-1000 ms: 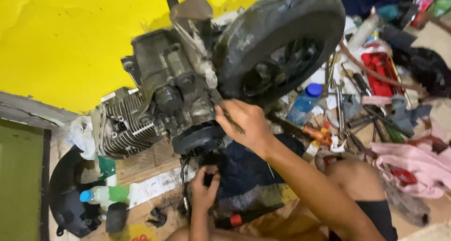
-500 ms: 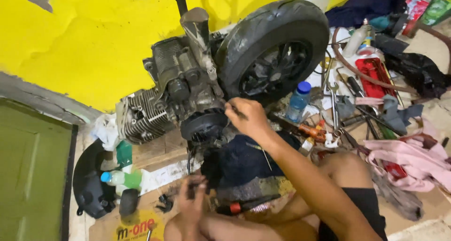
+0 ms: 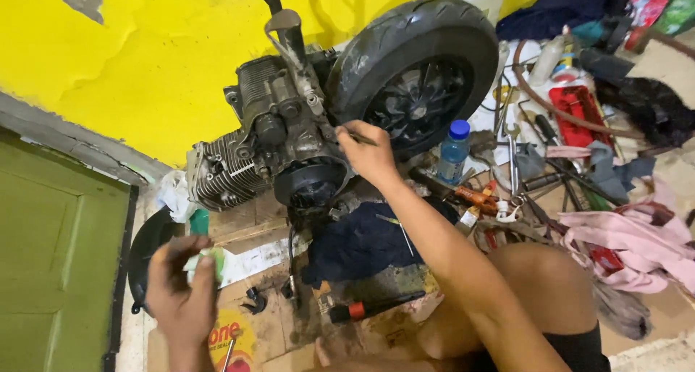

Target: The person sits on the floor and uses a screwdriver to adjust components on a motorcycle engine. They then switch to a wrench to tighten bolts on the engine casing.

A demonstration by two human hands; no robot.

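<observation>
A greasy scooter engine (image 3: 279, 136) with its black rear wheel (image 3: 420, 75) lies on the floor against a yellow wall. My right hand (image 3: 369, 155) rests against the engine casing, fingers closed on a thin metal tool that points toward the wheel. My left hand (image 3: 181, 289) hovers low at the left, fingers curled and apart, just in front of a green-and-white bottle (image 3: 210, 260); it holds nothing that I can see. A dark blue cloth (image 3: 362, 241) lies under my right forearm.
A blue-capped plastic bottle (image 3: 454, 151), wrenches (image 3: 512, 155), a red box (image 3: 575, 115) and pink cloth (image 3: 622, 234) crowd the right. A red-banded black tool (image 3: 369, 308) lies on cardboard near my knee. A green door (image 3: 51, 270) stands at left beside a black cover (image 3: 145, 249).
My left hand has moved away from the parts under the engine, out to the left near the green-and-white bottle. My right hand stays on the engine with the tool. The camera shifted left.
</observation>
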